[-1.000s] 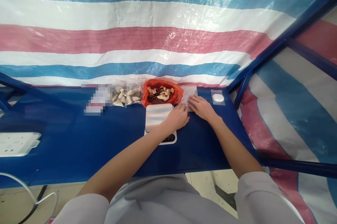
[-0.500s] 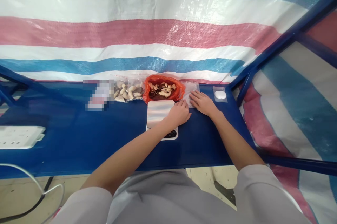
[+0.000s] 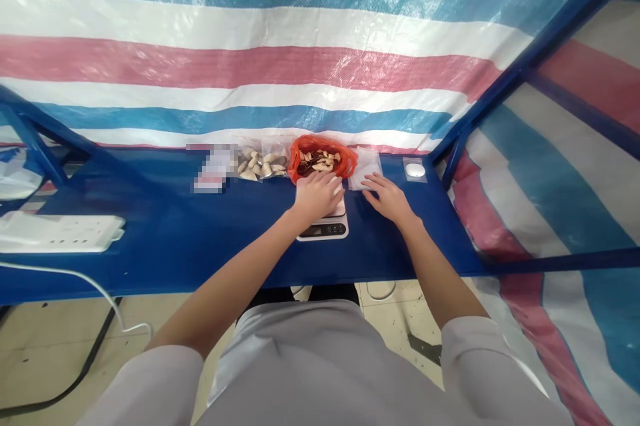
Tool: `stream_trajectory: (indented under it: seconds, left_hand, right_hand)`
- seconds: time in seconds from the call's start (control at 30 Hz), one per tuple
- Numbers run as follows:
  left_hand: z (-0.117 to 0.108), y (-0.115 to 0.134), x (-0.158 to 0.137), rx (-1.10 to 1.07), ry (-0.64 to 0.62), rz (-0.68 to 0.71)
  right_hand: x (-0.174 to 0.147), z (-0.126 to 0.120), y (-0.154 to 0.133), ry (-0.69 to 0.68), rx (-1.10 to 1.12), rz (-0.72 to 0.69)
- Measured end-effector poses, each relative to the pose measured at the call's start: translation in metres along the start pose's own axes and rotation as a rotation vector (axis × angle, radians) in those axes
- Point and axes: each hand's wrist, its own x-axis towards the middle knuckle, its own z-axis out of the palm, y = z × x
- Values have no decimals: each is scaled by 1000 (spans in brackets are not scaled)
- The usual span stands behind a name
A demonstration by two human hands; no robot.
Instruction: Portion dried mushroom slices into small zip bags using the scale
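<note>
My left hand (image 3: 319,198) is over the small white digital scale (image 3: 325,229), palm down, fingers loosely stretched. It hides most of the weighing plate; its fingertips reach the front of the red plastic bag (image 3: 296,158). That bag stands with its mouth wide, holding dried pale and brown slices (image 3: 324,162). Whether the fingers touch the bag, I cannot tell. My right hand (image 3: 389,198) has its fingers apart at the right edge of the flat clear plastic bags (image 3: 364,169), with fingertips on or just above them.
Clear bags of pale dried pieces (image 3: 256,165) lie left of the red bag, beside a blurred-out packet (image 3: 215,169). A white round object (image 3: 414,171) in a clear sachet is at the right. A power strip (image 3: 75,233) with a white cable sits on the blue table (image 3: 200,239).
My left hand has moved left, off the clear bags and over the scale's plate. My right hand has drawn back slightly at the bags' edge. The camera view has shifted.
</note>
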Motion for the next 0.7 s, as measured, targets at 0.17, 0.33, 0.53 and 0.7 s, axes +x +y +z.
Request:
stream_trajectory:
  seconds: [0.17,0.33,0.53,0.7]
  left_hand:
    - [-22,-41,-43,-36,97,-189]
    - [-23,-77,-83,-20,135,-350]
    - [-11,-96,-106,2,-32,-400]
    - [-8,-95,-109,51,-162,-389]
  right_hand:
    - [-5,21,-33,-32,-19,73]
    - [-10,38,-46,15,-73,189]
    - [-13,44,-51,14,-106,228]
    - [-13,45,-53,-23,-119,239]
